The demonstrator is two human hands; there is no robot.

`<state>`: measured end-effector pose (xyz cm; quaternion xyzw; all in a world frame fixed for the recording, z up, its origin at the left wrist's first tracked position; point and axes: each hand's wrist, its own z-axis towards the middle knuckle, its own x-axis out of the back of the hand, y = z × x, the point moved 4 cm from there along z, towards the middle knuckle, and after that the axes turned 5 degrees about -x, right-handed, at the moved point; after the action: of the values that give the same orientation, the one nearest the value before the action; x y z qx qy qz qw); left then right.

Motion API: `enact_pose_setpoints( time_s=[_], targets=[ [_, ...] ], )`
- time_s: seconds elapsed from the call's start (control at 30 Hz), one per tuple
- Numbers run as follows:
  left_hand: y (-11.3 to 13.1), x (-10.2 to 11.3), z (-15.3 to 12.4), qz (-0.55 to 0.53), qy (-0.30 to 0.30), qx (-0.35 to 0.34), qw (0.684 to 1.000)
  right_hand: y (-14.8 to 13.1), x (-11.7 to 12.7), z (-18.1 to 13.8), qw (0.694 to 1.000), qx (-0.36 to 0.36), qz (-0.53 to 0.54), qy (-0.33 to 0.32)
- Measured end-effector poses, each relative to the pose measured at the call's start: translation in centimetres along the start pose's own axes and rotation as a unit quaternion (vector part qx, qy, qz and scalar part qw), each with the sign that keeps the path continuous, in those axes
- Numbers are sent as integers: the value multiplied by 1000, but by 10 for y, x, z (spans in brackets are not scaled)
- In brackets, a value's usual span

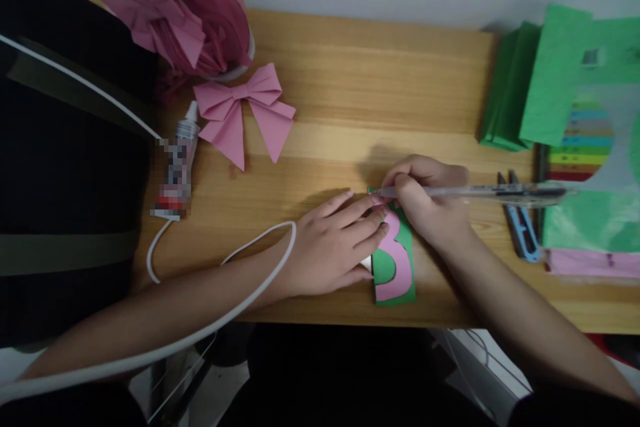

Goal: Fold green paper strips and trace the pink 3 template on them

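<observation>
A pink paper cut-out [404, 275], shaped like a curved numeral or letter, lies on a piece of green paper [407, 240] near the table's front edge. My left hand [330, 247] rests flat with fingers stretched, its fingertips pressing on the pink cut-out and the green paper's left side. Pinched in my right hand [430, 197] is a pen [480, 193], its tip at the top edge of the green paper. Part of the cut-out's upper end is hidden under my fingers.
A pink paper bow [245, 110] and a glue tube [177, 163] lie left, below a pink paper bundle [200, 7]. On the right are a blue cutter knife [524, 230], folded green paper [513, 90] and a coloured-paper pack [580, 227]. A white cable [240, 303] crosses my left forearm.
</observation>
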<state>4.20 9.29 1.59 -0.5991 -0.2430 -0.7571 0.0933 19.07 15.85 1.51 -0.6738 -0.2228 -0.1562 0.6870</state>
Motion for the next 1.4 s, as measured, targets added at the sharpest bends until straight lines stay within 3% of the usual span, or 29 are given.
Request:
enact_pose_setpoints(
  time_s=[0.3, 1.4],
  targets=[
    [0, 1, -1, -4, 2, -3, 1000, -1, 2, -2, 999, 25, -33, 6],
    [-1, -1, -1, -10, -35, -8, 999, -2, 7, -9, 998, 10, -54, 25]
  ],
)
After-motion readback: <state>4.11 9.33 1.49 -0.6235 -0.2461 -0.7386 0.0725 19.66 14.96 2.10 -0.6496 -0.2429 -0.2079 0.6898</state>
